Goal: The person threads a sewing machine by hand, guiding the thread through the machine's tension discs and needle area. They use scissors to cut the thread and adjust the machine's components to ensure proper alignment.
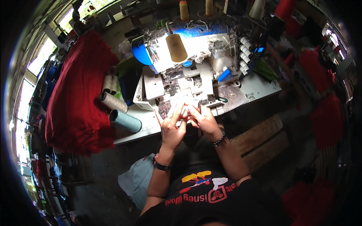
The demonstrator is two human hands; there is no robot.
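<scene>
2 hands (pixel 173 127) (pixel 205 121), 1 sewing machine (pixel 201 54).

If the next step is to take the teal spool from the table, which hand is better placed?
Probably the left hand. It is nearer to the teal spool, which lies to its left on the table; the right hand is farther across. Whether either holds something is unclear.
</scene>
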